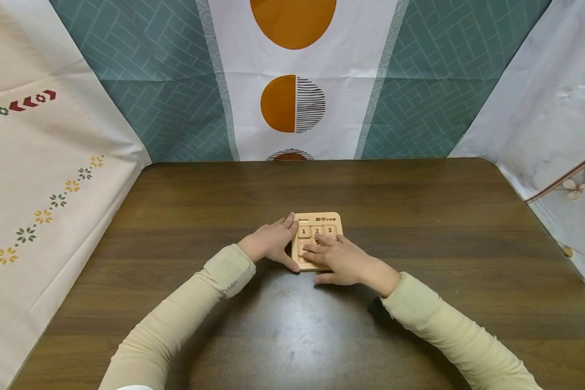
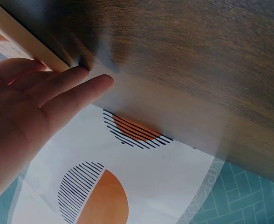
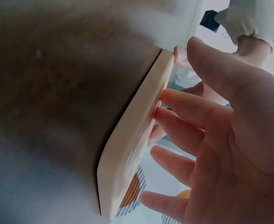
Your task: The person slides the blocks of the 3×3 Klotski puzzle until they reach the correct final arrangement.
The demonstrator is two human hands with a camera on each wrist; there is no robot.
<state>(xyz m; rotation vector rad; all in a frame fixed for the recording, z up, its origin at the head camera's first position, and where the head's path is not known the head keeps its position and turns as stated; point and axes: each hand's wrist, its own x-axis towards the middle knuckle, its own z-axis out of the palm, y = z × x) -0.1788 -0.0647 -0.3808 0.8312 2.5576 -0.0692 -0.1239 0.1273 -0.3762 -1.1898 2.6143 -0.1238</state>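
Note:
A square wooden number puzzle board [image 1: 318,220] lies flat on the table, its tiles marked 1, 2, 3 and more under the fingers. My left hand [image 1: 274,242] rests along its left edge, thumb at the near left corner and fingers stretched toward the far one. In the left wrist view those fingers lie straight beside the board's side [image 2: 30,39]. Over the lower tiles spreads my right hand [image 1: 343,260], fingertips on the tile faces and thumb off the near edge. The lower right tiles are hidden beneath it. The right wrist view shows its extended fingers [image 3: 183,105] at the board's face.
The brown wooden table [image 1: 214,195] extends around the board on all sides. A patterned cloth [image 1: 156,81] hangs behind its far edge. White cloths hang at the left [image 1: 68,227] and right [image 1: 541,108].

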